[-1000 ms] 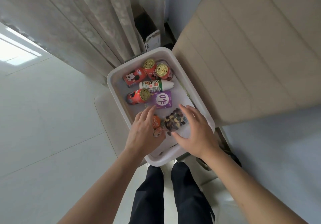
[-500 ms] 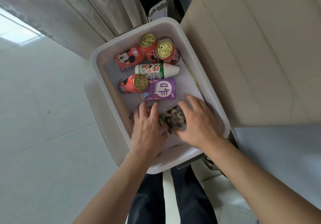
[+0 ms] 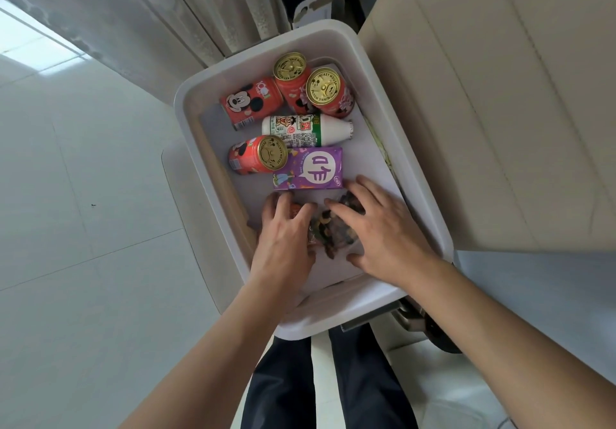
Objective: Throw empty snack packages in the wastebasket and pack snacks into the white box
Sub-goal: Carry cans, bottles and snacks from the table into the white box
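left hand (image 3: pixel 283 242): palm down in the lower part of the box, fingers spread loosely over an orange packet (image 3: pixel 295 210); whether it pinches the packet or only presses it, cannot tell
right hand (image 3: pixel 383 232): palm down, fingers spread, flat on the nut bag (image 3: pixel 328 232); thumb at the bag's lower edge; reads as pressing or settling, not a lift
nut bag: clear pouch of dark mixed nuts, on the box floor between the two hands, just below the purple carton (image 3: pixel 308 168)
orange packet: only a sliver shows under the left fingers; kind not readable
box (image 3: pixel 413 175): white, open, centre of frame; floor lined with white paper
packed so far: four red cans, one (image 3: pixel 251 103) on its side upper left, two (image 3: pixel 290 77) (image 3: pixel 328 93) at the top of the box, one (image 3: pixel 258 155) lower left; white bottle (image 3: pixel 305 130) lying across the middle; purple carton touching the bottle's lower side
progress, judged: packing well along, likely its last items going in; free floor left at right and bottom of the box
wastebasket: not in view; disposal step cannot be checked; no empty wrappers visible
hidden: box's near rim partly covered by both forearms; dark object (image 3: pixel 433 332) at lower right, under the box corner, unidentified
surroundings: curtain (image 3: pixel 133 18) upper left; beige padded panel (image 3: pixel 500 95) right; pale floor (image 3: pixel 83 228) left
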The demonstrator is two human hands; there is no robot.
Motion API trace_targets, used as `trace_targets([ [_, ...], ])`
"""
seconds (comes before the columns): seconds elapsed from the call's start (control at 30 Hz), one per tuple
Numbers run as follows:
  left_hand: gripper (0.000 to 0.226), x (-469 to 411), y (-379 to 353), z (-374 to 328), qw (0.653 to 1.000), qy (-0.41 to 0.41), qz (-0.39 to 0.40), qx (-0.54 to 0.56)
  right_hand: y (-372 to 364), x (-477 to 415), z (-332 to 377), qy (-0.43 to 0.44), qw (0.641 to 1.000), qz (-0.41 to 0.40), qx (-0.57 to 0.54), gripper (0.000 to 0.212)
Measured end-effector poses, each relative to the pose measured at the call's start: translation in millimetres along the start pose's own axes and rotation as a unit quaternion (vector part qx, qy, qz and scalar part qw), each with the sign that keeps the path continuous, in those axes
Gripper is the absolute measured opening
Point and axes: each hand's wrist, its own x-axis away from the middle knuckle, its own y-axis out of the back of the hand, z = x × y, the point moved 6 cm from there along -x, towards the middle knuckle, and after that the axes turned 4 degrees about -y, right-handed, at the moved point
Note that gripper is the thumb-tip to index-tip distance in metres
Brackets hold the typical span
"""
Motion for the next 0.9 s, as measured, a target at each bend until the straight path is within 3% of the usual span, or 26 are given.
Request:
trace_targets([
  [0.43, 0.070, -1.3, 0.3, -0.8, 1.000, -0.011, 0.002, -0.018, -0.5, -2.6, -0.1, 0.024, 0.999, -0.025, 0.012, 0.082],
  [0.9, 0.079, 5.2, 10.5, -3.6, 1.000, -0.009, -0.006, -0.008, -2.0, 0.4, -1.7, 0.041, 0.998, -0.046, 0.006, 0.072],
])
